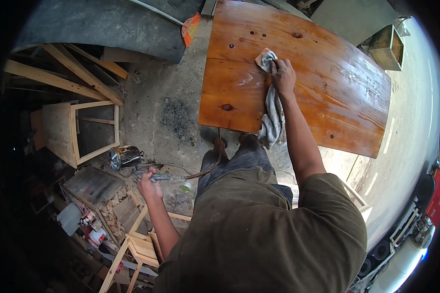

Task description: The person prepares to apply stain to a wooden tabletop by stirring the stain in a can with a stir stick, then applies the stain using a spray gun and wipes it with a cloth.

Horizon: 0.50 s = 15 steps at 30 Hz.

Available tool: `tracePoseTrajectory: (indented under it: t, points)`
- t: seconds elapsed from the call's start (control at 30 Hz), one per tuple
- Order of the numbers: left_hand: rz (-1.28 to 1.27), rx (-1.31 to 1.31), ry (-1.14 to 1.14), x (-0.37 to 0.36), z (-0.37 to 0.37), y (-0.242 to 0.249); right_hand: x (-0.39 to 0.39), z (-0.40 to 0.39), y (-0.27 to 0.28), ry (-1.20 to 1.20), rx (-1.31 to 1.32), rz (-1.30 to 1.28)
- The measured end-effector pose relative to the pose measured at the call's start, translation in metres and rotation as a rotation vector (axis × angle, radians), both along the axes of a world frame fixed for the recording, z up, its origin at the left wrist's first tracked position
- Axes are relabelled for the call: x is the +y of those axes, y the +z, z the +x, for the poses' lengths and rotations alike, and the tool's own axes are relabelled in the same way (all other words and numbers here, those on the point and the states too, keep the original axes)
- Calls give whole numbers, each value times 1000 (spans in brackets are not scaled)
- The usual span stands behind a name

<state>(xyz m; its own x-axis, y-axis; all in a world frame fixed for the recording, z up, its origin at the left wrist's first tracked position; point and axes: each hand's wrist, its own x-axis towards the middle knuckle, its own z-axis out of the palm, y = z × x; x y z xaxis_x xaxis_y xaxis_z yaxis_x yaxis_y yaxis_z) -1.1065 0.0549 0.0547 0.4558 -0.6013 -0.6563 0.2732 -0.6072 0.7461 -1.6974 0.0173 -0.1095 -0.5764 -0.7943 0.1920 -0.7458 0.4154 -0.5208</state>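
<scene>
A glossy orange-brown wooden panel (pixel 318 93) with dark knots lies in front of me. My right hand (pixel 282 77) is closed on a grey-white cloth (pixel 273 117), part of it bunched against the panel and the rest hanging over the near edge. Out to the left, away from the panel, my left hand (pixel 150 184) grips a metal spray gun (pixel 156 177). A hose (pixel 206 171) runs from the gun toward my legs. Just beyond the gun is a stained can (pixel 124 158). Pale streaks show on the panel's surface.
On the left stand an open wooden frame box (pixel 95 128), long wooden boards (pixel 73 73) and a crate of wood scraps (pixel 95 188). An orange broom (pixel 190 30) is near the panel's far left corner. Light wooden frames (pixel 142 246) lie at lower left. A road runs along the right.
</scene>
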Motion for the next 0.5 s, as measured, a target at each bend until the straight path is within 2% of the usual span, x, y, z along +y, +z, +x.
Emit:
tracePoseTrajectory:
  t: [0.03, 0.13, 0.17, 0.27, 0.37, 0.43, 0.5]
  points:
    - [-5, 11, -6, 1, 4, -3, 2, 0, 2, -23, 12, -25]
    - [14, 26, -3, 3, 7, -5, 4, 11, 8, 44, 335, 88]
    - [21, 27, 1, 1, 7, -5, 2, 9, 7, 67, 343, 82]
    - [20, 5, -11, 1, 6, -6, -11, -5, 2, 36, 103, 137]
    - [18, 11, 10, 1, 4, -4, -51, -21, 38, -104, -83, -215]
    - [-15, 23, -16, -1, 4, -5, -86, -40, 51, -129, -83, -166]
    - [-24, 24, -32, 2, 8, -5, -106, -53, 37, -109, -49, -129]
